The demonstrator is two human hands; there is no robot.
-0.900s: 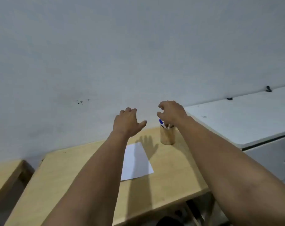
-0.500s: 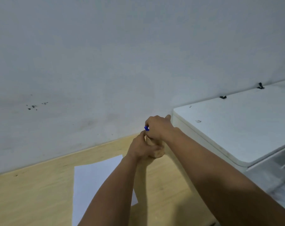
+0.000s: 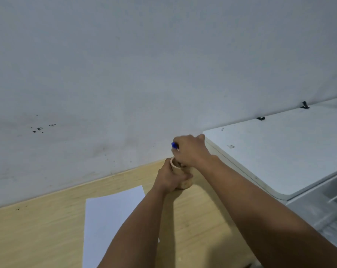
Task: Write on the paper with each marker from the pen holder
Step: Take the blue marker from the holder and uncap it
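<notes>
My left hand (image 3: 170, 177) wraps the holder (image 3: 183, 177) near the back edge of the worktop (image 3: 38, 233), towards its right end, pinning it upright. My right hand (image 3: 190, 149) sits over the rim, grip narrow and closed on a marker (image 3: 174, 145); only its blue end pokes out past my knuckles, above the rim. I judge I'm drawing it out, though how much of the barrel is clear of the holder I can't tell, my own hand covers that.

The paper (image 3: 109, 215) lies flat on the worktop, towards the front, left of the holder and well clear of it. My left forearm crosses its right side. What shows of the sheet is blank, not a stroke on it.

So where am I? At the very start, by my reckoning. First marker in my grip, nothing written. Left to do: get this one fully out, uncap it if that blue end is a cap, bring it over to the paper, make a mark, then the same again for every other marker. How many are left in the holder I can't say; my right hand hides the opening.

To the right a white cabinet (image 3: 279, 147) stands against the worktop, out of my way.
</notes>
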